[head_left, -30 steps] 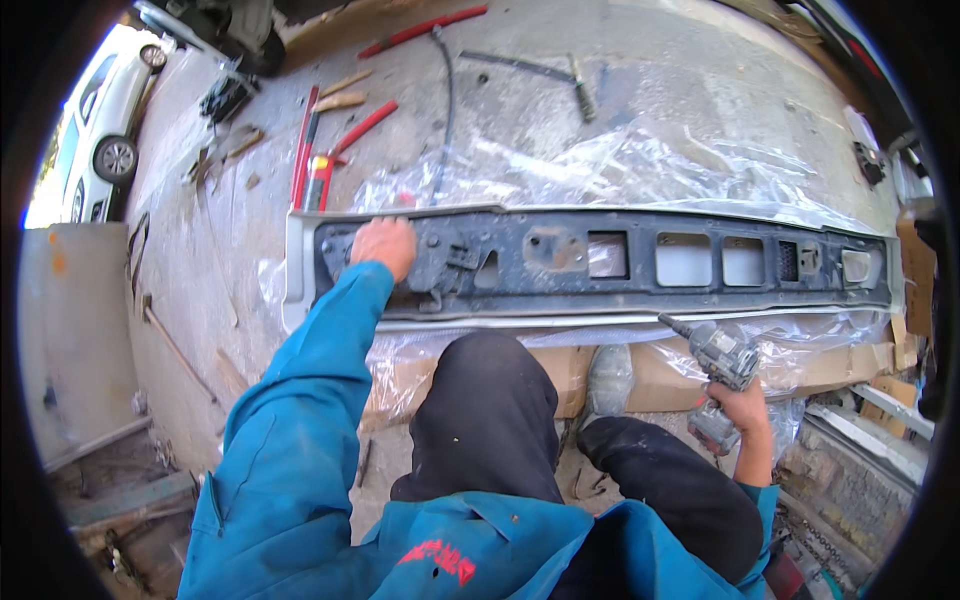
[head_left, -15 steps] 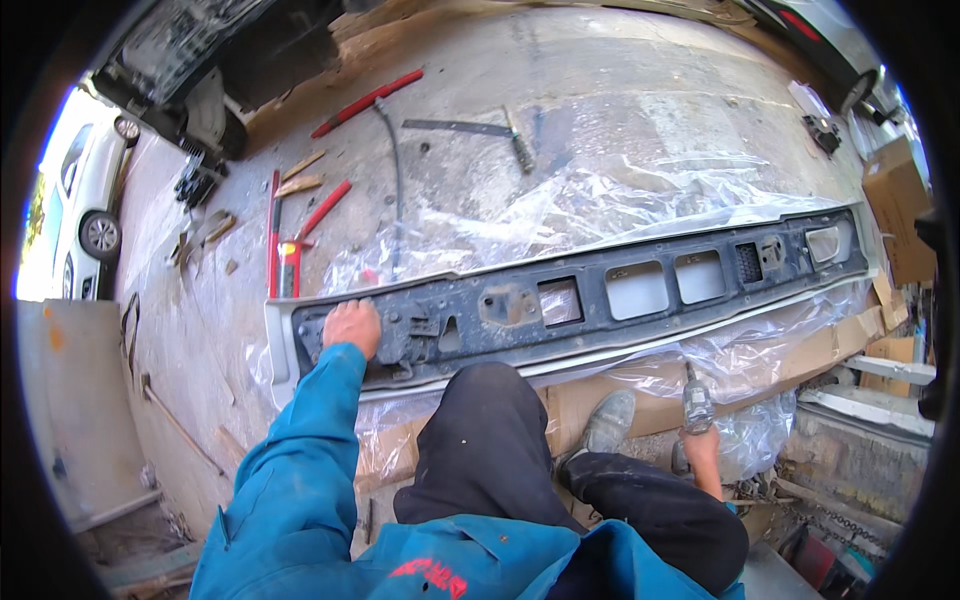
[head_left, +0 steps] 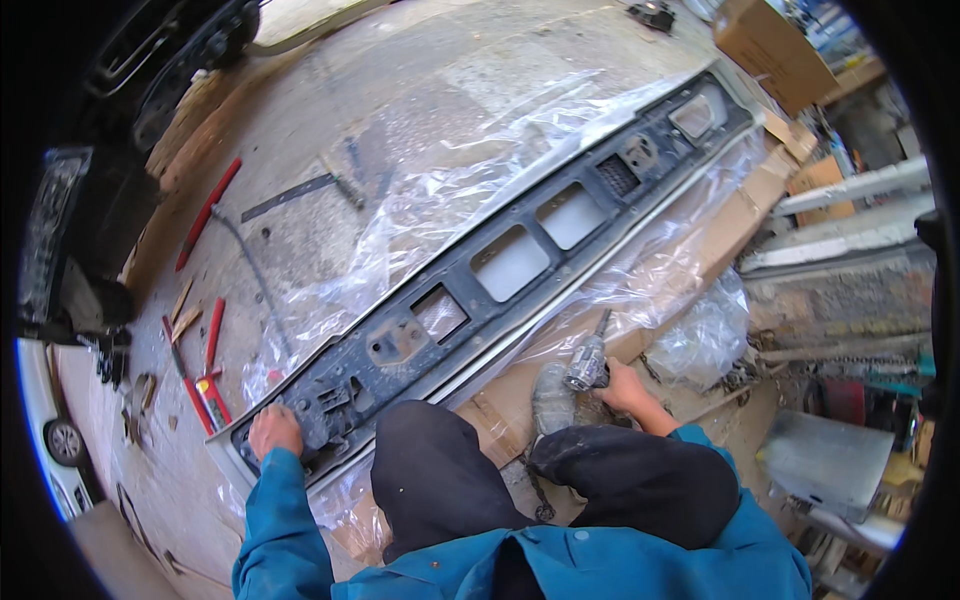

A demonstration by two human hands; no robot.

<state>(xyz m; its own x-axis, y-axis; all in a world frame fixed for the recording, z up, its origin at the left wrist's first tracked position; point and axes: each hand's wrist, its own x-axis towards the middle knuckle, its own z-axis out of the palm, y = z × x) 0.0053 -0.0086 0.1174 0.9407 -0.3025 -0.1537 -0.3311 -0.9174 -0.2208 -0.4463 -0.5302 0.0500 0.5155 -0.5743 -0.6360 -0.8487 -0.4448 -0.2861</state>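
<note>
Left hand (head_left: 273, 430): palm down, fingers spread flat on the near end of the long black car panel (head_left: 480, 290); grips nothing. Panel: lies diagonally on clear plastic sheet (head_left: 430, 190) over concrete floor, far end toward upper right. Red-handled tools (head_left: 205, 375): on floor left of panel. Right hand (head_left: 628, 388): closed around a grey power tool (head_left: 588, 365), just beside panel's lower edge, above cardboard (head_left: 740, 215).

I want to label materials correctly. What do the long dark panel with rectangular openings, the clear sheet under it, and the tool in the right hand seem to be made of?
The long dark panel: probably moulded plastic, matt black, with a pale painted edge. The clear sheet: thin plastic film, wrinkled and shiny. The tool in the right hand: likely metal, grey with a bright glint. The left hand rests on the panel's end.
</note>
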